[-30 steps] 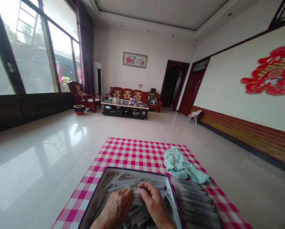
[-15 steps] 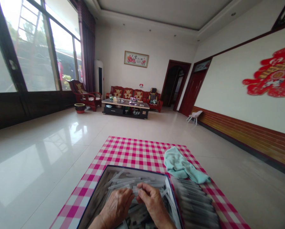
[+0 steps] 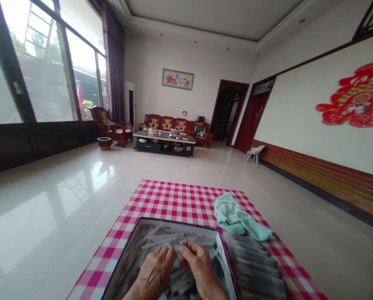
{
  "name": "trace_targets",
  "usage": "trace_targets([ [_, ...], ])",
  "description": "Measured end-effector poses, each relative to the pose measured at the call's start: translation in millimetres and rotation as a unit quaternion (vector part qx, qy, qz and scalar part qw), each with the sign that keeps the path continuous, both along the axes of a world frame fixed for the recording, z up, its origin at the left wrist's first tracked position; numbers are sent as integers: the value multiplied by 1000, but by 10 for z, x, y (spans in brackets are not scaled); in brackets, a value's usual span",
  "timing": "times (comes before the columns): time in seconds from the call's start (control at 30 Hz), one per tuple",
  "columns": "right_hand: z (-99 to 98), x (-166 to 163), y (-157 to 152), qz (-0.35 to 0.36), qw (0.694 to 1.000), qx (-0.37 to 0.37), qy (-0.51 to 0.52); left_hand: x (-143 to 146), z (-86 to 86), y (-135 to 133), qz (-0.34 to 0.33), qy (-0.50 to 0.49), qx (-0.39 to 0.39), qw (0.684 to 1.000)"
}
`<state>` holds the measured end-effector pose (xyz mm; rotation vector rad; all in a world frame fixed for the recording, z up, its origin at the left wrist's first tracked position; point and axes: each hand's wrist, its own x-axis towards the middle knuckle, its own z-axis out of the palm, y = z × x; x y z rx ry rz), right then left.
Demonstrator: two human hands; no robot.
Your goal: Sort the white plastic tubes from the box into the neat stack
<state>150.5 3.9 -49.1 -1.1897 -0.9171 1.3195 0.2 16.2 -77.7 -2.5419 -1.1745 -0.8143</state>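
My left hand and my right hand are close together over a shallow dark-rimmed box. The fingers of each are pinched, with the fingertips nearly meeting. What lies between them is small and mostly hidden, and I cannot make it out. Under and behind the hands, translucent plastic tubes lie loosely heaped in the box, with darker small pieces nearer me. To the right of the box, touching or nearly so, is a row of slim dark pen-like sticks, laid side by side and blurred.
A crumpled mint-green cloth lies behind the row of sticks on a pink-and-white checked tablecloth. Across the tiled floor stand a low coffee table, a wooden sofa and a small pale chair.
Both hands stay over the box. The left hand has turned slightly and the pale clear piece seen between the fingertips is now mostly hidden. The view has shifted a little.
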Motion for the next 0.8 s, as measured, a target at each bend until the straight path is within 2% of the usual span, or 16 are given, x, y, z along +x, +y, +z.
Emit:
trace_targets([
  [0.1, -30, -23, 9, 2, 1000, -8, 16, 11, 2, -8, 16, -4, 18, 1000],
  [0.2, -31, -27, 18, 15, 1000, 2, 18, 3, 20, 10, -7, -35, -10, 999],
  [0.3, 39, 18, 2, 55, 996, 56, -29, -20, 67, 30, -62, -112, -102, 987],
  [0.37, 122, 66, -31, 83, 988, 98, -84, -33, 124, 31, -90, -173, -186, 963],
  [0.47, 226, 124, -82, 97, 977, 135, -133, -42, 240, 21, -108, -252, -333, 902],
  [0.53, 238, 133, -94, 106, 977, 137, -122, -37, 328, 14, -129, -309, -437, 835],
  [0.6, 205, 116, -86, 115, 985, 119, -55, -24, 416, 8, -157, -359, -523, 757],
  [0.67, 164, 87, -72, 123, 987, 93, 43, -6, 495, -3, -180, -397, -573, 694],
  [0.73, 149, 63, -66, 132, 981, 76, 123, 20, 550, -17, -193, -424, -596, 654],
  [0.8, 168, 53, -70, 136, 976, 75, 154, 58, 564, -29, -200, -442, -615, 622],
])
